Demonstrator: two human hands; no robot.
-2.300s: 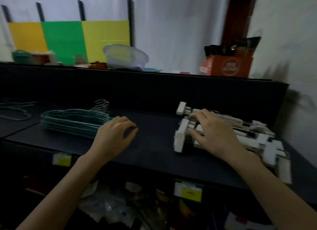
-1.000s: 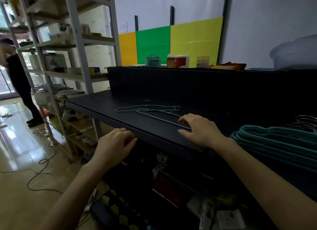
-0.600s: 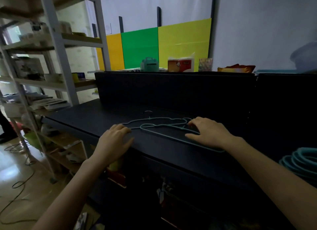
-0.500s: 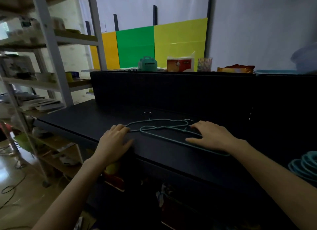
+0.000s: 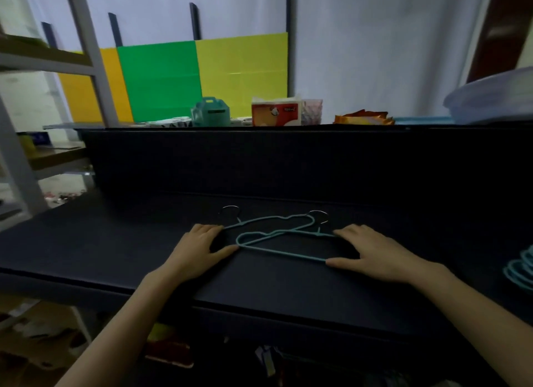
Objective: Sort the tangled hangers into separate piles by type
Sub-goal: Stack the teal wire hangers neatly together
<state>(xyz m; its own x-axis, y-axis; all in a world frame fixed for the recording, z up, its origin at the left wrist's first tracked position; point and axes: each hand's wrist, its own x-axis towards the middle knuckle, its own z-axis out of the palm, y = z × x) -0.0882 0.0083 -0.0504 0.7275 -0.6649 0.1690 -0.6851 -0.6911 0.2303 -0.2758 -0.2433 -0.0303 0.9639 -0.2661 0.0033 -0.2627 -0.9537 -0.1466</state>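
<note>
Two thin teal wire hangers (image 5: 277,236) with metal hooks lie overlapped on the black counter (image 5: 115,242). My left hand (image 5: 199,251) lies flat at their left end, its fingertips on the rear hanger's arm and its thumb against the front hanger's left corner. My right hand (image 5: 372,256) lies flat over their right end, with its thumb at the end of the front hanger's bottom bar. Neither hand curls round a hanger. A stack of thicker teal hangers (image 5: 519,267) shows at the right edge.
A raised black back panel (image 5: 259,161) runs behind the counter. On its top stand a teal box (image 5: 210,116), a tissue pack (image 5: 277,114) and a pale basin (image 5: 490,98). A white shelf rack (image 5: 17,155) stands to the left. Cluttered goods lie below the counter.
My view swung left from the white clip hangers to the two thin teal hangers. My left hand came up from the counter edge onto their left end; my right hand stays on their right end.
</note>
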